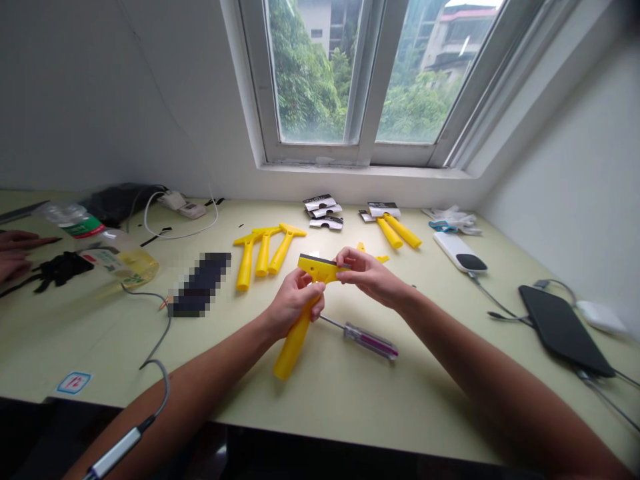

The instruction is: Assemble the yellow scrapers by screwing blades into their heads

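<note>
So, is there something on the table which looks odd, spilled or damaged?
One oddity: the dark pixelated patch left of the three yellow tools. Its blocky squares hide whatever lies there. Otherwise nothing stands out; I see no spill or clear damage.

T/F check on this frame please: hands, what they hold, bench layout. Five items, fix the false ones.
1. The left hand grips a yellow tool. True.
2. The right hand is holding the screwdriver. False: its fingers are at the end of the yellow tool's head; the screwdriver lies on the table.
3. Three more yellow tools lie side by side, left of the held one's head. True.
4. The white device with a black oval lies left of both hands. False: the white device lies to their right.
5. Both cards-and-handles groups below the window are piled on the sill. False: the cards and yellow handles lie on the table.
</note>
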The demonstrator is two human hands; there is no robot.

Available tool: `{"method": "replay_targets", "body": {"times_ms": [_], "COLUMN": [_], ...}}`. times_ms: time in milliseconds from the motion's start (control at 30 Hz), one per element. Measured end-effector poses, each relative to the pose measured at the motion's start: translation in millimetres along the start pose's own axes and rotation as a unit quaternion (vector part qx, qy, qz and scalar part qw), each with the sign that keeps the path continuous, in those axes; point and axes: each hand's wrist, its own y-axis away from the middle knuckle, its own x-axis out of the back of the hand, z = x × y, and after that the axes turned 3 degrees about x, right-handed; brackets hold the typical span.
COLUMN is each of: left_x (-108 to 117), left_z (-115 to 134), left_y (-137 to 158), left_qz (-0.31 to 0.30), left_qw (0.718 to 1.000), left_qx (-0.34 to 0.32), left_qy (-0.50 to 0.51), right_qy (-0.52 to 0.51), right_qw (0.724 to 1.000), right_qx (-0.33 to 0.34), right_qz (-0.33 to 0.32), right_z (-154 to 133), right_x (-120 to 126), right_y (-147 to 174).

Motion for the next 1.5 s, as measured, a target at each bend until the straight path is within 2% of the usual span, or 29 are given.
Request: {"method": "replay_targets", "body": {"times_ms": [167,367,533,667,733,800,833,933,1000,1033,1100,1167,1233,1300,1400,1500], "left_x": [1.6,4.0,3.6,2.4,2.9,4.9,6.4,12.3,16.0,17.5,19.8,21.1,21.7,21.9,21.7,20.8], "left_z": [-2.4,-6.0,-3.4,-1.6,-0.8,0.6,1.5,4.6,6.3,7.0,8.0,9.3,11.0,13.0,14.9,14.5], "left_y": [-1.2,-1.3,-0.9,-1.2,-2.4,-4.5,-5.8,-10.2,-12.5,-13.3,-14.2,-14.4,-14.2,-14.0,-13.9,-13.9], "left_qz": [0.002,-0.008,-0.005,0.013,0.036,0.071,0.093,0.152,0.173,0.177,0.181,0.182,0.181,0.178,0.175,0.175], "left_qw": [1.000,1.000,1.000,1.000,0.998,0.996,0.993,0.985,0.980,0.979,0.978,0.978,0.978,0.979,0.979,0.979], "left_qx": [0.000,-0.005,-0.005,0.005,0.010,0.008,0.006,-0.011,-0.023,-0.028,-0.034,-0.035,-0.039,-0.044,-0.047,-0.042], "left_qy": [0.019,0.019,0.021,0.026,0.042,0.059,0.066,0.084,0.093,0.096,0.100,0.098,0.094,0.092,0.095,0.094], "right_qy": [0.000,0.087,0.120,0.147,0.214,0.348,0.422,0.568,0.607,0.618,0.626,0.611,0.591,0.556,0.479,0.401], "right_qw": [1.000,0.995,0.990,0.988,0.975,0.936,0.906,0.788,0.713,0.690,0.673,0.684,0.716,0.768,0.852,0.908], "right_qx": [0.013,0.039,0.061,0.052,0.049,0.022,-0.015,-0.182,-0.248,-0.258,-0.252,-0.251,-0.243,-0.207,-0.118,-0.042], "right_qz": [0.003,0.019,0.037,0.021,0.040,0.054,0.031,-0.155,-0.248,-0.273,-0.302,-0.309,-0.282,-0.241,-0.174,-0.113], "right_z": [4.9,1.6,4.6,5.1,-3.7,-18.6,-26.6,-41.4,-39.1,-35.4,-28.6,-28.9,-39.7,-58.2,-86.9,-102.3], "right_x": [2.6,-2.3,-8.4,-4.6,0.8,5.9,7.3,4.1,-3.2,-7.2,-12.5,-11.0,-1.8,13.0,37.2,53.2], "right_y": [-0.8,-1.1,-1.3,-3.0,-1.4,3.7,7.5,19.2,23.9,24.8,24.2,23.1,24.6,29.6,38.7,43.7]}}
